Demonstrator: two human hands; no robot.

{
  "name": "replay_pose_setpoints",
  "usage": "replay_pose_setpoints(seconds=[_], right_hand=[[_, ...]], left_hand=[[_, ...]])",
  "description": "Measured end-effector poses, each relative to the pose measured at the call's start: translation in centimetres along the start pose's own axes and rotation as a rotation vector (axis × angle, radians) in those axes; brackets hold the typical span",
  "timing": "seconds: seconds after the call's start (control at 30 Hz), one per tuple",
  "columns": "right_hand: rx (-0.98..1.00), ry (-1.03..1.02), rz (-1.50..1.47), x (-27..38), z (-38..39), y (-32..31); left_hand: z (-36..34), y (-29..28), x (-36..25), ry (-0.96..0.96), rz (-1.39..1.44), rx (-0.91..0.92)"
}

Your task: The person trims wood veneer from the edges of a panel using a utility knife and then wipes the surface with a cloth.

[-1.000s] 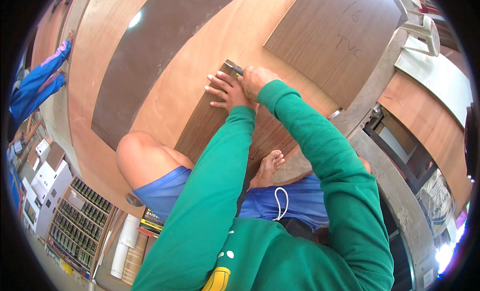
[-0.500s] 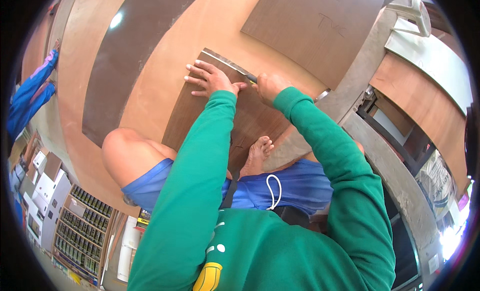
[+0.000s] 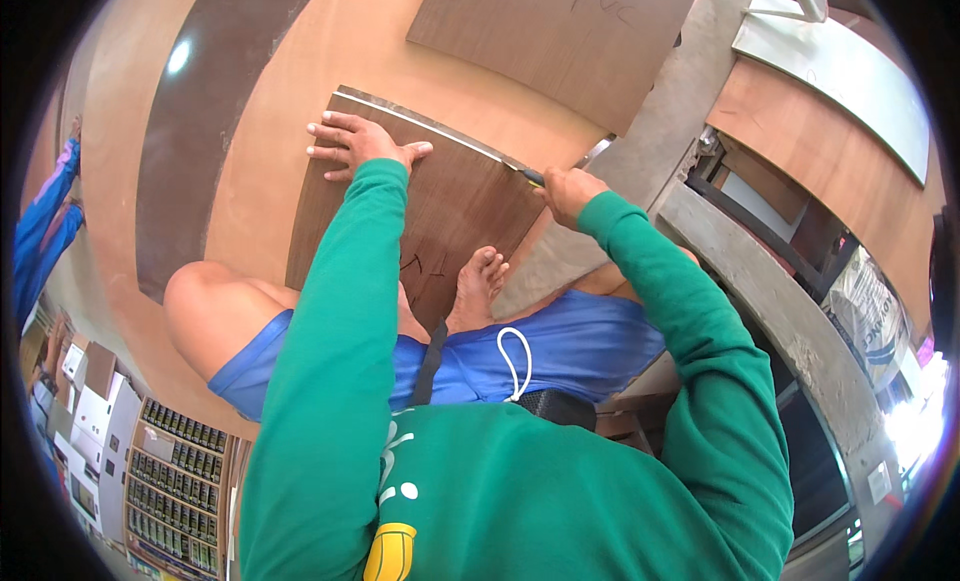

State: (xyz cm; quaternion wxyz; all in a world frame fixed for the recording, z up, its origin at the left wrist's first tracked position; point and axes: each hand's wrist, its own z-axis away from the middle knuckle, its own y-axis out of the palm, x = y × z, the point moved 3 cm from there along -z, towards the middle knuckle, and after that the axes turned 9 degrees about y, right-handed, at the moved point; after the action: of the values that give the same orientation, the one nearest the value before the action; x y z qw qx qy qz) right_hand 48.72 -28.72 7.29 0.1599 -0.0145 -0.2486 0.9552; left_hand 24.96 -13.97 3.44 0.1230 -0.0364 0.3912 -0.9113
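Since half a second ago, the right hand (image 3: 572, 195) and its slim dark-handled tool (image 3: 532, 177) have slid along the far edge of the brown board (image 3: 440, 201), away from the left hand (image 3: 352, 146), and are now by its right corner. The right fingers are wrapped around the handle; the left hand lies palm down near the board's far left corner, fingers spread wide, thumb stretched out.

Between the knees, the board lies on a tan sheet (image 3: 275, 161), with a bare foot (image 3: 475, 286) at its near right side. Beyond it sits a larger brown panel (image 3: 540, 56) bearing handwriting, its corner close to the tool's path. On the right are a concrete ledge (image 3: 755, 251) and stacked panels (image 3: 820, 151); a rack (image 3: 175, 481) with dark rows stands lower left, and a co-worker's blue sleeve (image 3: 48, 201) shows at far left.

A narrow gap of tan sheet separates board and panel; wider room opens leftward, up to a curved dark brown band (image 3: 195, 131).

Both brown pieces are flat and straight-edged, with fine wood-like grain. A thin white line runs along the board's far edge, while the dark band looks smooth and glossy, catching a bright reflection.
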Motion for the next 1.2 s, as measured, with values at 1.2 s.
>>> replay_pose_setpoints(seconds=[1.2], right_hand=[[-0.15, 0.118, -0.176, 3.6, 4.2, -3.6]], left_hand=[[-0.5, -0.5, 0.7, -0.049, -0.01, 0.005]])
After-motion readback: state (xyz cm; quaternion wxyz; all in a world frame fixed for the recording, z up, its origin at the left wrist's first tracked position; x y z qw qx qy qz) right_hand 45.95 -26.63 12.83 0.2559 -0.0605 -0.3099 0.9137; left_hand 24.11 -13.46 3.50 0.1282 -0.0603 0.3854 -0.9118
